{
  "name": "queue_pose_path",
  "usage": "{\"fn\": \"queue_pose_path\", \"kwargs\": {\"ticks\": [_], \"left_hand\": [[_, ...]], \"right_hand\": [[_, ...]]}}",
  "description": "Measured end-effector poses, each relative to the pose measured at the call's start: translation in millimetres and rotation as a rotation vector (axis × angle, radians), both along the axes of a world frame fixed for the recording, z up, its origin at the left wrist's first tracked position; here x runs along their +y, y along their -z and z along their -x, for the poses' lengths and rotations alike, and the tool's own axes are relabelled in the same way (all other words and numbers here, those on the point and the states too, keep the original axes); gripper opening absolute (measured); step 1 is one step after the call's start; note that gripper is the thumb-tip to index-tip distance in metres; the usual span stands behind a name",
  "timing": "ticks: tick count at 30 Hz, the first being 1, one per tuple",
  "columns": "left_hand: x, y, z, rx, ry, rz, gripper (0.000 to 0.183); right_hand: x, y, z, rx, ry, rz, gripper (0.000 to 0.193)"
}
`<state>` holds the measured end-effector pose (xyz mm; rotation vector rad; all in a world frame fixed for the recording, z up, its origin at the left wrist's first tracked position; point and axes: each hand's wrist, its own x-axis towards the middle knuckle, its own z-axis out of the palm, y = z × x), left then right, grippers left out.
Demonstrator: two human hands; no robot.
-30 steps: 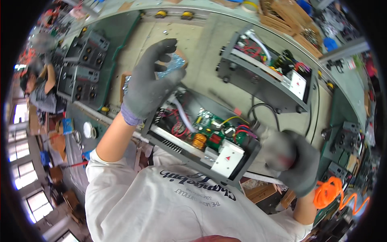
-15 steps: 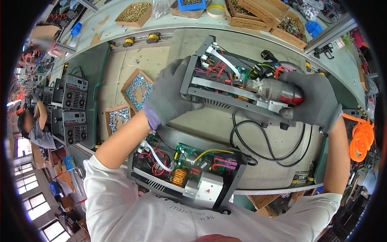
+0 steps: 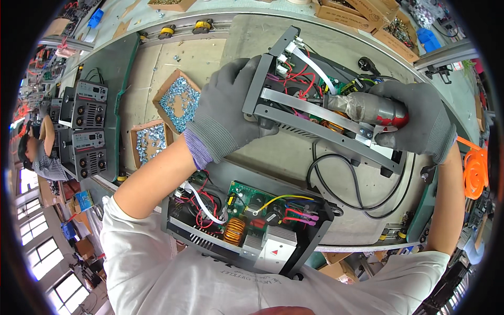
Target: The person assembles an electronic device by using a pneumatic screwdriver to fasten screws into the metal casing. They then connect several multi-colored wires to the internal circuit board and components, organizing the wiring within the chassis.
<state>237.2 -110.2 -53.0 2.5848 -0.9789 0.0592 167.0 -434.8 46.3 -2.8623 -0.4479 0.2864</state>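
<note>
My left hand (image 3: 224, 105), in a grey glove, is closed on the left end panel of an open black metal chassis (image 3: 336, 140), which lies tilted on the bench. Circuit boards, red wires and a white ribbon cable (image 3: 315, 68) show inside it. My right hand (image 3: 417, 118), also gloved, wraps round a power screwdriver (image 3: 362, 107) with a grey body and red end. The tool lies lengthwise over the chassis, its shaft pointing left toward the end panel. Where the bit's tip meets the work is hard to make out.
A second open chassis (image 3: 197, 239) with a copper coil stands near my body. Two cardboard trays of screws (image 3: 181, 102) (image 3: 149, 143) are on the left. A black power cable (image 3: 359, 197) loops on the bench; an orange coiled hose (image 3: 475, 173) hangs right. Finished-looking machines (image 3: 89, 152) stand far left.
The view has shifted a little, so the bench things sit higher in the picture. Both hands keep their grips, and the screwdriver stays over the chassis, pointing left.
</note>
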Motion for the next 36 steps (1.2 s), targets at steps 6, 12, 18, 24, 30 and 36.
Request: {"fn": "queue_pose_path", "kwargs": {"ticks": [6, 12, 18, 24, 30, 36], "left_hand": [[-0.3, 12.9, -2.0, -0.070, 0.000, 0.023, 0.109], [-1.9, 15.8, -4.1, -0.110, 0.013, -0.004, 0.105], [-4.4, 9.8, 3.1, 0.039, -0.055, 0.011, 0.111], [-4.2, 9.0, 2.1, 0.030, -0.065, -0.008, 0.112], [-4.7, 8.3, 1.0, -0.052, -0.053, 0.036, 0.108], [-2.8, -18.4, 8.4, -0.249, -0.009, -0.009, 0.078]], "right_hand": [[1.9, 9.9, -1.3, 0.004, 0.002, -0.085, 0.057], [4.0, 14.8, -4.1, 0.024, -0.021, -0.126, 0.052], [8.0, 10.5, -4.8, 0.062, 0.020, -0.136, 0.051], [17.4, 4.3, -6.3, 0.051, 0.036, -0.126, 0.058], [20.9, -0.5, -1.8, 0.026, 0.070, -0.034, 0.066], [-6.0, -2.4, 17.6, -0.098, 0.052, -0.098, 0.069]]}}
